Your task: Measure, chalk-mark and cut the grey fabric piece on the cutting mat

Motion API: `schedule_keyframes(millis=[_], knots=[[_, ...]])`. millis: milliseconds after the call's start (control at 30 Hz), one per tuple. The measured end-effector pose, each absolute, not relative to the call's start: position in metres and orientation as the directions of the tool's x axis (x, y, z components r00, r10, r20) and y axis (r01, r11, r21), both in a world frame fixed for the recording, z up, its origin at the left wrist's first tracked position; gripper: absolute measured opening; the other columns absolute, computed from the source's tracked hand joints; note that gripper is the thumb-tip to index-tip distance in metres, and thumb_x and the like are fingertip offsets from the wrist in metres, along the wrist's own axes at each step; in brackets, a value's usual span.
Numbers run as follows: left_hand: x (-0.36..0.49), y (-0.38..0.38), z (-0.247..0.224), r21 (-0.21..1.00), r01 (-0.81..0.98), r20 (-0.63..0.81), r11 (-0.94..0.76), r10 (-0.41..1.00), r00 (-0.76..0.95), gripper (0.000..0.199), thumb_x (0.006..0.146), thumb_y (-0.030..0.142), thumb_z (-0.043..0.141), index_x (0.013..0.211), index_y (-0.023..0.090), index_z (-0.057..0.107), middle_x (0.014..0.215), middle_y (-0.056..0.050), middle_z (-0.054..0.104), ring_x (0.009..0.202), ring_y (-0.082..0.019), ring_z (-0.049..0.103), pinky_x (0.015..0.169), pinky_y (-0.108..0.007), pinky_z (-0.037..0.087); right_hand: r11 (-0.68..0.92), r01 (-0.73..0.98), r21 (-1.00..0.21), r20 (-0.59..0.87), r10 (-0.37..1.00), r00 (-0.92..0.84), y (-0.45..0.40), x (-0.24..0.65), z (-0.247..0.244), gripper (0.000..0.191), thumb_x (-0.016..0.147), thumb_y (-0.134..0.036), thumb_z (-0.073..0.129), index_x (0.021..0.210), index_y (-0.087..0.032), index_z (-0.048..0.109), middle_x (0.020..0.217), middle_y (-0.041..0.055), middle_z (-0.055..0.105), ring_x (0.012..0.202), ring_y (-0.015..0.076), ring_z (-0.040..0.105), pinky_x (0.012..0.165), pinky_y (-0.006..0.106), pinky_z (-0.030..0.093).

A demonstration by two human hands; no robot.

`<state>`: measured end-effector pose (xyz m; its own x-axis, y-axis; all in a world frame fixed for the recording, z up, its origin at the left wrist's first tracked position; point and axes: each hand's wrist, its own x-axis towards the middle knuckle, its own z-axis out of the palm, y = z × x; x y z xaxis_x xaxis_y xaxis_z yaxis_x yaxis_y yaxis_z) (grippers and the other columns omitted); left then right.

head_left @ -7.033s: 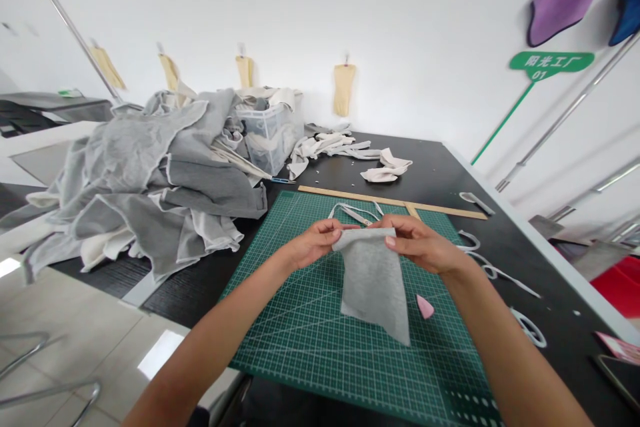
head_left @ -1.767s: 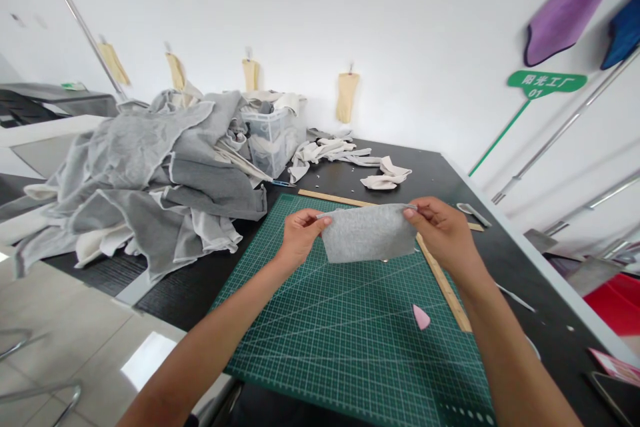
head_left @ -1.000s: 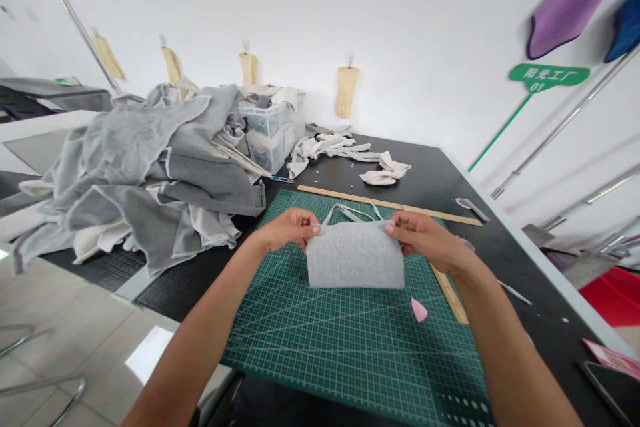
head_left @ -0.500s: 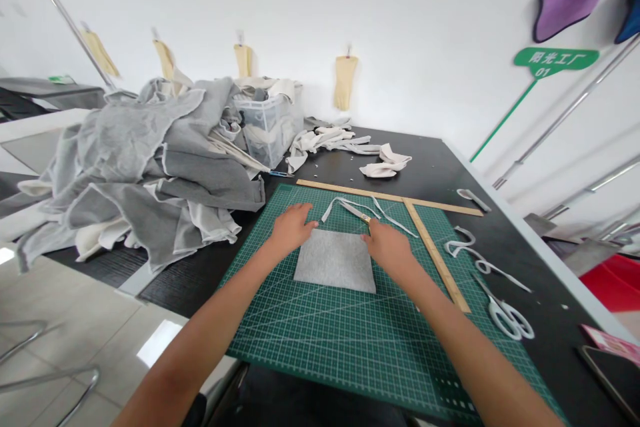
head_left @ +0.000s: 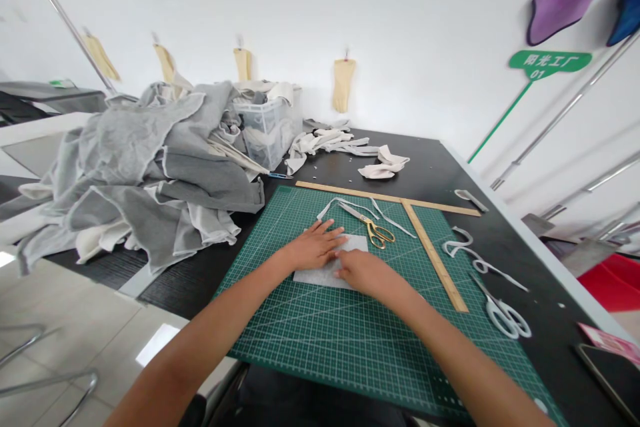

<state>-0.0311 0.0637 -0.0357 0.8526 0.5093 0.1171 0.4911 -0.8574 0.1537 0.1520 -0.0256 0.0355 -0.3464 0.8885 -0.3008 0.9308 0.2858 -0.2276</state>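
Note:
My left hand (head_left: 316,246) lies flat with fingers spread over the upper left of a piece of light grey fabric (head_left: 320,277). My right hand (head_left: 361,269) rests on the same fabric at its right half, its fingers curled in and thumb bent as if pinching the cloth; the fingertips are partly hidden. Both hands nearly touch. Just beyond them, gold-handled scissors (head_left: 381,235) lie on the green cutting mat (head_left: 310,327), slightly parted at the handles. Thin white fabric strips (head_left: 395,219) lie beside and under their blades.
Two wooden rulers, one across the mat's top (head_left: 345,191) and one slanting down its right side (head_left: 435,257), meet near the back. White-handled scissors (head_left: 505,313) and curled strips (head_left: 463,245) lie right. A large grey cloth heap (head_left: 165,153) and clear bin (head_left: 270,130) stand left.
My right hand has let go of the gold-handled scissors and moved left onto the grey fabric. My left hand has shifted right and nearer, from the fabric's corner to flat on top of it.

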Motion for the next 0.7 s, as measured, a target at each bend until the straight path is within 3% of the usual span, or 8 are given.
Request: schedule_keyframes(millis=[67, 167, 333, 400, 500, 567, 700], knots=[[-0.031, 0.065, -0.034, 0.155, 0.474, 0.109, -0.867, 0.492, 0.864, 0.052, 0.108, 0.044, 0.034, 0.158, 0.028, 0.035, 0.167, -0.003, 0.029, 0.158, -0.033, 0.013, 0.127, -0.057, 0.015, 0.319, 0.918, -0.237, -0.272, 0.885, -0.378, -0.036, 0.141, 0.038, 0.034, 0.099, -0.033, 0.057, 0.12, -0.01, 0.069, 0.116, 0.021, 0.075, 0.107, 0.0326, 0.07, 0.085, 0.036, 0.048], [-0.032, 0.066, -0.033, 0.169, 0.452, 0.119, -0.876, 0.473, 0.873, 0.054, 0.108, 0.046, 0.036, 0.159, 0.028, 0.034, 0.167, -0.003, 0.029, 0.158, -0.033, 0.013, 0.127, -0.057, 0.015, 0.393, 0.867, -0.306, -0.263, 0.841, -0.473, -0.047, 0.124, 0.035, 0.035, 0.101, -0.041, 0.052, 0.11, -0.015, 0.074, 0.109, 0.0156, 0.078, 0.102, 0.0293, 0.072, 0.084, 0.033, 0.048], [-0.031, 0.065, -0.033, 0.197, 0.452, 0.137, -0.87, 0.481, 0.866, 0.052, 0.107, 0.045, 0.039, 0.157, 0.031, 0.036, 0.166, -0.004, 0.032, 0.156, -0.031, 0.022, 0.126, -0.055, 0.017, 0.401, 0.841, -0.364, -0.281, 0.813, -0.509, -0.05, 0.118, 0.035, 0.031, 0.101, -0.033, 0.05, 0.101, -0.013, 0.074, 0.109, 0.018, 0.077, 0.106, 0.0314, 0.07, 0.089, 0.036, 0.048], [-0.031, 0.065, -0.033, 0.204, 0.451, 0.143, -0.869, 0.482, 0.864, 0.052, 0.107, 0.046, 0.039, 0.157, 0.031, 0.037, 0.166, -0.005, 0.033, 0.156, -0.032, 0.023, 0.126, -0.056, 0.017, 0.388, 0.835, -0.39, -0.34, 0.782, -0.523, -0.045, 0.128, 0.04, 0.03, 0.1, -0.035, 0.052, 0.092, -0.016, 0.073, 0.101, 0.0143, 0.079, 0.094, 0.0278, 0.073, 0.079, 0.033, 0.05], [-0.031, 0.064, -0.033, 0.204, 0.451, 0.155, -0.869, 0.484, 0.861, 0.053, 0.107, 0.048, 0.039, 0.157, 0.031, 0.037, 0.165, -0.005, 0.034, 0.155, -0.032, 0.024, 0.125, -0.055, 0.016, 0.326, 0.826, -0.461, -0.512, 0.662, -0.547, -0.034, 0.149, 0.05, 0.032, 0.098, -0.038, 0.053, 0.076, -0.019, 0.066, 0.069, 0.0033, 0.074, 0.056, 0.017, 0.067, 0.056, 0.026, 0.047], [-0.031, 0.064, -0.034, 0.204, 0.455, 0.16, -0.867, 0.488, 0.858, 0.054, 0.106, 0.05, 0.039, 0.157, 0.031, 0.037, 0.165, -0.005, 0.034, 0.155, -0.032, 0.024, 0.125, -0.055, 0.016, 0.156, 0.811, -0.564, -0.626, 0.56, -0.543, -0.025, 0.163, 0.053, 0.026, 0.097, -0.035, 0.053, 0.078, -0.02, 0.062, 0.068, 0.0007, 0.071, 0.053, 0.0141, 0.063, 0.054, 0.024, 0.046], [-0.032, 0.065, -0.035, 0.234, 0.457, 0.146, -0.858, 0.496, 0.856, 0.055, 0.106, 0.053, 0.038, 0.157, 0.033, 0.036, 0.166, -0.004, 0.033, 0.156, -0.031, 0.021, 0.126, -0.054, 0.013, 0.073, 0.838, -0.54, -0.695, 0.524, -0.493, -0.013, 0.182, 0.054, 0.022, 0.095, -0.028, 0.055, 0.075, -0.019, 0.06, 0.064, 0.0002, 0.069, 0.05, 0.014, 0.062, 0.053, 0.024, 0.05]])
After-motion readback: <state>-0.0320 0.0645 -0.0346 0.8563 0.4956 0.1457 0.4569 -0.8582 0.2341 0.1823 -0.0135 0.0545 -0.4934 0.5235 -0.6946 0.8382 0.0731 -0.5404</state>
